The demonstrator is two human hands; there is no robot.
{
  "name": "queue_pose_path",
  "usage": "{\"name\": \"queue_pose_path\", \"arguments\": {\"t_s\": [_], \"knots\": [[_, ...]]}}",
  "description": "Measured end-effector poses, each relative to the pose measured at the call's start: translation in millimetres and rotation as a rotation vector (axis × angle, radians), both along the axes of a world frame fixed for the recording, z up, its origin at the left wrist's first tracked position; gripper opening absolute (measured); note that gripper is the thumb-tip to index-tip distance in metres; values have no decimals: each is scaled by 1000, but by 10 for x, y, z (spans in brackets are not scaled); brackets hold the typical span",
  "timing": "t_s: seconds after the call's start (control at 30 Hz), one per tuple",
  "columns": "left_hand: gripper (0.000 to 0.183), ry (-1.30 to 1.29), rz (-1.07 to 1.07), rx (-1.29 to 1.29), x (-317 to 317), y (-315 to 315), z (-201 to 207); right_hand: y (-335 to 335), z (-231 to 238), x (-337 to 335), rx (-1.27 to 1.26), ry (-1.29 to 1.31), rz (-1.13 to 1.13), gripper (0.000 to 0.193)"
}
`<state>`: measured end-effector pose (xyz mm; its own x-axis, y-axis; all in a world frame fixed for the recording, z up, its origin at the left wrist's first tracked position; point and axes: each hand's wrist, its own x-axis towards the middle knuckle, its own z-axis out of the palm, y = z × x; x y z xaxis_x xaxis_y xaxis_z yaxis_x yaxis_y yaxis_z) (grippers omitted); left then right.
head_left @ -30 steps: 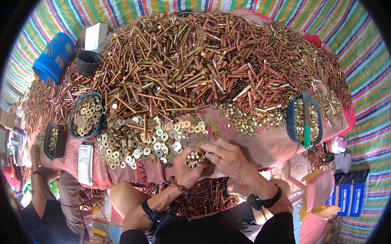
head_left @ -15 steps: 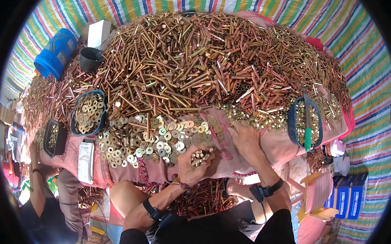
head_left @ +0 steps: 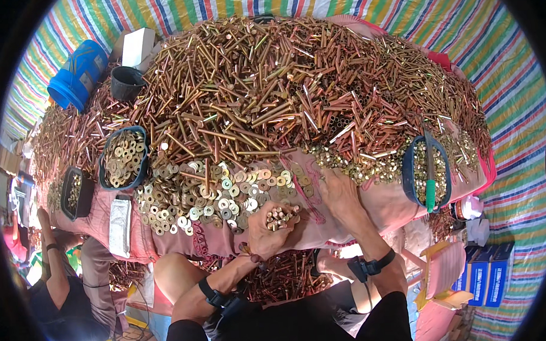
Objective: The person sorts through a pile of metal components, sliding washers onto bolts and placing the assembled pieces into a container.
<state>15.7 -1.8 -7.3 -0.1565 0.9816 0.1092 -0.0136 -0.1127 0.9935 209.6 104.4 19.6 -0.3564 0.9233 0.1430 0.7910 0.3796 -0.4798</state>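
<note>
My left hand (head_left: 268, 232) is closed around a bundle of brass-coloured bolts (head_left: 282, 216), their ends pointing up. It rests at the front edge of the cloth-covered heap, beside loose flat washers (head_left: 226, 199). To its right, my right hand (head_left: 341, 195) reaches the near edge of a spread of small nuts (head_left: 375, 171). Its fingers are bent and drawn together; whatever they may hold is hidden. A pink cord (head_left: 310, 202) lies on the cloth between the two hands.
A big pile of long bolts and sleeves (head_left: 252, 87) fills the back. Blue tubs hold washers (head_left: 126, 157) and nuts (head_left: 413, 180), the latter with a green-handled tool (head_left: 430, 189) across it. A blue bucket (head_left: 77, 75) lies back left. Another person's arm (head_left: 55, 268) is at far left.
My right hand has shifted slightly left at the edge of the nuts. My left hand stays put with its bundle. The other person's arm at far left has moved.
</note>
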Motion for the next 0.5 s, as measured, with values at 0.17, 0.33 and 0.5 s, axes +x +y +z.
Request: {"name": "queue_pose_path", "arguments": {"t_s": [0.17,0.33,0.5], "knots": [[22,21,-27,-40,-13,-8,49,2,9,-14,0,-66,-1,22],[22,69,-7,-1,-10,12,-12,-25,-7,6,70,11,11,16],[21,37,-15,-31,-8,18,66,-175,203,-20,-304,529,-6,26]]}}
